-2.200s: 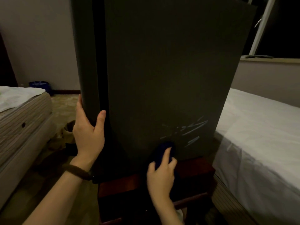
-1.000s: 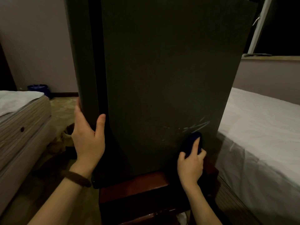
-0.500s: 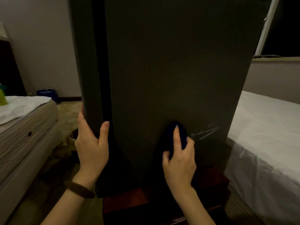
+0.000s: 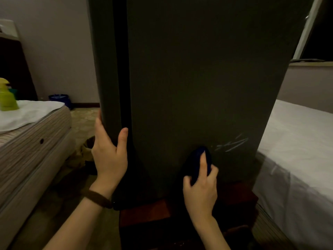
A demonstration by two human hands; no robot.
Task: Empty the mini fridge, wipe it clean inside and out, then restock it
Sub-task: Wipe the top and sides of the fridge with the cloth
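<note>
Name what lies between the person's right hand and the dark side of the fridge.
In the head view, a dark blue cloth lies between the right hand and the fridge side, pressed against the panel just left of the pale scratch marks.

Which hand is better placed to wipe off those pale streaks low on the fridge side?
Right. The right hand already presses the cloth against the fridge, beside the streaks; the left hand grips the fridge's corner.

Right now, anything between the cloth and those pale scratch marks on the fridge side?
Nothing visible. The right hand presses the dark cloth to the fridge side panel; the pale marks lie just up-right across bare panel.
</note>
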